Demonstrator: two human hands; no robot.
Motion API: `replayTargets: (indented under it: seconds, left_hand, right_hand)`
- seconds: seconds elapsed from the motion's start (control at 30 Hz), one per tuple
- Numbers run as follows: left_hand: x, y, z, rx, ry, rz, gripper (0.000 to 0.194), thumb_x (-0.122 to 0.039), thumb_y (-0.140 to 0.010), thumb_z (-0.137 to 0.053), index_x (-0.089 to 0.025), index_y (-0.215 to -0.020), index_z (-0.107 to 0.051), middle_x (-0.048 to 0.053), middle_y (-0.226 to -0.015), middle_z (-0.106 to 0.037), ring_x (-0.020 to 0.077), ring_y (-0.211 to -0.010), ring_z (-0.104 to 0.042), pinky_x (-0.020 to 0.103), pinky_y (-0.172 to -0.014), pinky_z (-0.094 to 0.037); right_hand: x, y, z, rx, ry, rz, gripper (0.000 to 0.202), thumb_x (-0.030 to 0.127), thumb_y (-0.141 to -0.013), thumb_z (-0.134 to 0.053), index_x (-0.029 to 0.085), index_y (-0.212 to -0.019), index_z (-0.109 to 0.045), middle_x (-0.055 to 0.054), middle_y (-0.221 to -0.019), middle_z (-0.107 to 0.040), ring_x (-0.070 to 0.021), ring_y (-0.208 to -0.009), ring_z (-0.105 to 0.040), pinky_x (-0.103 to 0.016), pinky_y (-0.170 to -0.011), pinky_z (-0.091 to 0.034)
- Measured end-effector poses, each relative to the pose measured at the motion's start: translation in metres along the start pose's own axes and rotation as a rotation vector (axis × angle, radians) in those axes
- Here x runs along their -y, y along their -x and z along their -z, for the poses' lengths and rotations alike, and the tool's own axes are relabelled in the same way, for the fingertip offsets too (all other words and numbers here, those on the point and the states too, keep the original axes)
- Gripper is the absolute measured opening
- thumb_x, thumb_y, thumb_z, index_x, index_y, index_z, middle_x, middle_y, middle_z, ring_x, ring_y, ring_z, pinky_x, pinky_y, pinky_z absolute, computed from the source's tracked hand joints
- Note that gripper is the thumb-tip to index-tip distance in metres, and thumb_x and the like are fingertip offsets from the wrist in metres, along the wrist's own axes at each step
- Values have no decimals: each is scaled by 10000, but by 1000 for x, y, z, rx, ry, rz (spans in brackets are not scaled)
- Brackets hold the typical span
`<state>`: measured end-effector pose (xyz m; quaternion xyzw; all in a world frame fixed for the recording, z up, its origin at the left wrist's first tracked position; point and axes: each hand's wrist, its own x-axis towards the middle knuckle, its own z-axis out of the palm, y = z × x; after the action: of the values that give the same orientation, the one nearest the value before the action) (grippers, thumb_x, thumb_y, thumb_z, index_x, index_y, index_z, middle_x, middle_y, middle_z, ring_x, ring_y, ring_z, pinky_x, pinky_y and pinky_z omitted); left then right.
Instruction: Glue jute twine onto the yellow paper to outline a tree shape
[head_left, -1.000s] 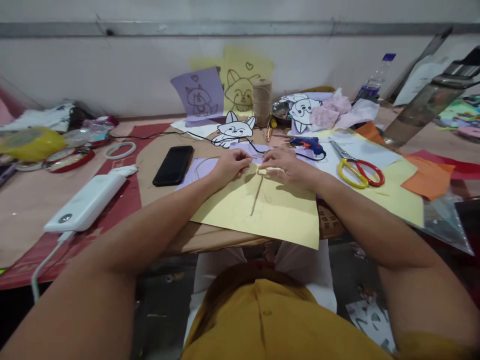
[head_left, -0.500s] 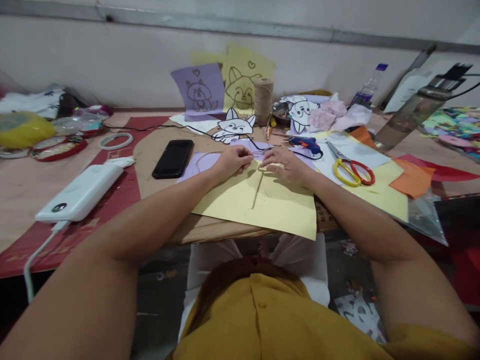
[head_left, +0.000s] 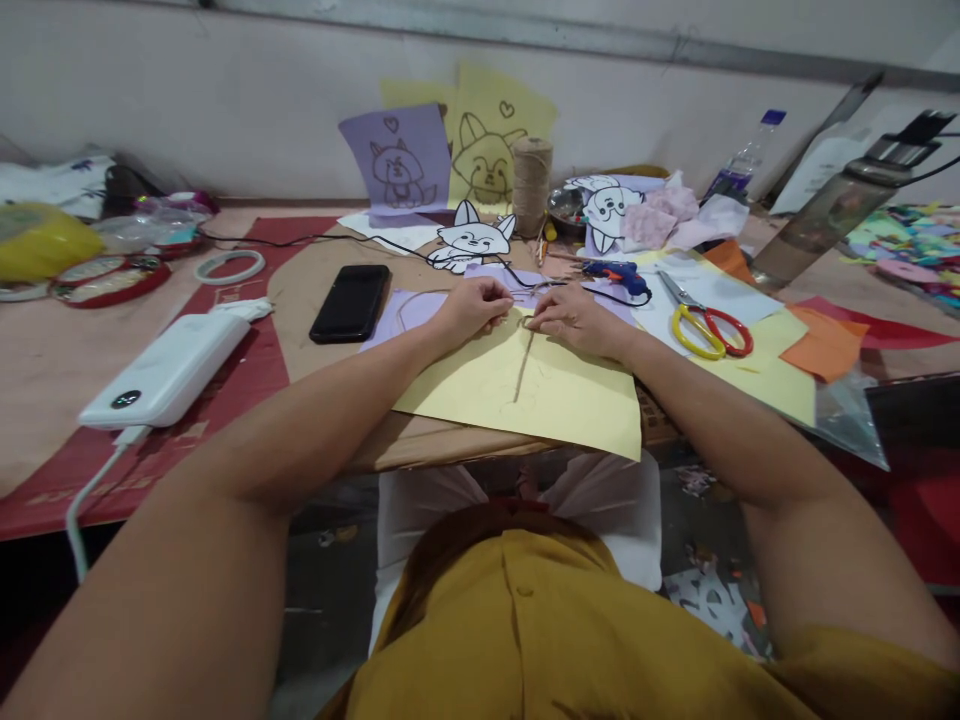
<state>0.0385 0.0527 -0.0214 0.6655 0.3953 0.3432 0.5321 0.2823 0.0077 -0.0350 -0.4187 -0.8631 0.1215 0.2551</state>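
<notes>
Below both hands, a yellow sheet point(head_left: 577, 390) lay flat over a brown board point(head_left: 375, 455), its near right corner reaching past the board's edge. On that sheet I logged a short brown cord point(head_left: 523, 367), running from the right hand's fingertips back toward the body, with a small hook at its far end. I had the left hand point(head_left: 478, 308) at the sheet's far edge, fingers curled and thumb drawn in to the index finger. The right hand point(head_left: 576, 320) was just beside it, the two apart, with bent fingers and its tips at the cord's hooked end. On my feed the fingertips were small; I could not tell whether either hand was gripping anything.

Left of the left hand, a purple sheet point(head_left: 416, 312) showed from under the yellow one; next to it lay a black phone point(head_left: 350, 303). Farther left I noted a white power bank point(head_left: 166, 372), cable plugged in, with a tape roll point(head_left: 229, 266) beyond it.

Beyond the left hand was a white fox cut-out point(head_left: 472, 243). Beyond the right hand lay a blue glue gun point(head_left: 619, 278), and farther back a twine spool point(head_left: 532, 185) stood upright. Right of the right hand, I recorded scissors point(head_left: 701, 325) with one yellow and one red handle.
</notes>
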Motion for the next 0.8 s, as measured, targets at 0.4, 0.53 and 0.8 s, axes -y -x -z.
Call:
replayTargets:
  seconds: [0.4, 0.53, 0.8]
  left_hand:
    - [11, -6, 3, 24, -24, -70, 147, -53, -943, -693, -142, -830, -664, -30, -586, -613, 53, -433, -490, 180, -420, -345]
    - [11, -7, 3, 18, -47, -71, 138, -57, -953, -684, -143, -846, -668, -36, -577, -609, 54, -421, -484, 177, -404, -336]
    - [1, 1, 1, 12, 11, -40, 172, -48, -962, -659, -149, -823, -643, -50, -579, -609, 39, -404, -484, 172, -393, -338]
  right_hand:
    - [7, 1, -2, -117, 39, 81, 239, 394, -1029, -657, 322, -1108, -872, -89, -1218, -774, -322, -1201, -608, -576, -1135, -408]
    - [5, -1, -1, -62, -47, 105, 231, 448, -1000, -700, 303, -949, -874, -76, -1171, -787, -304, -1145, -643, -549, -1117, -434]
    - [-8, -2, -3, -192, 56, -153, 336, 329, -970, -664, 238, -1277, -765, -126, -1344, -737, -325, -1285, -605, -532, -1170, -444]
